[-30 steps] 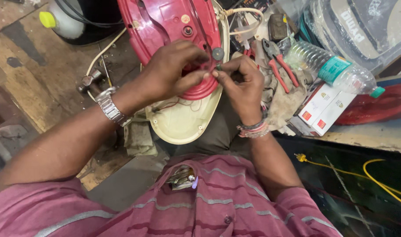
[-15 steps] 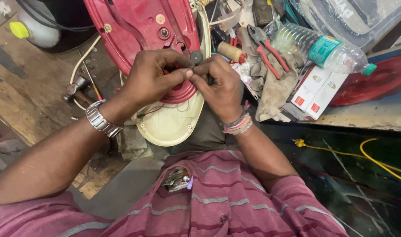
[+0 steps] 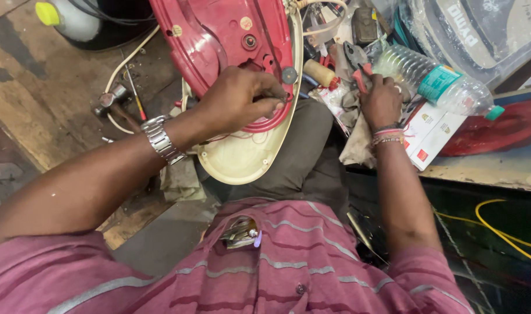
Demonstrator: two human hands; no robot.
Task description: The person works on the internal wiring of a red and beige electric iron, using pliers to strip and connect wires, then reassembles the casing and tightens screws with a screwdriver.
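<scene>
The left hand (image 3: 242, 99) pinches closed on a small part at the red appliance housing (image 3: 219, 40), which lies in the lap over its cream base (image 3: 242, 160). At two o'clock, the right hand (image 3: 382, 102) closes on red-handled pliers (image 3: 358, 67). Unsupported, the housing could slide; the thin wires might snag.

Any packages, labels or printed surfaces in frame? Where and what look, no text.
Plastic water bottle: lying on its side right of the right hand, clear, teal label band, teal cap.
Small carton: flat on the bench by the right wrist, white with red patches.
Clear plastic bag: top right corner, wrinkled, large white print.
Round stickers: on the red appliance shell above the left hand, small, pale.
</scene>
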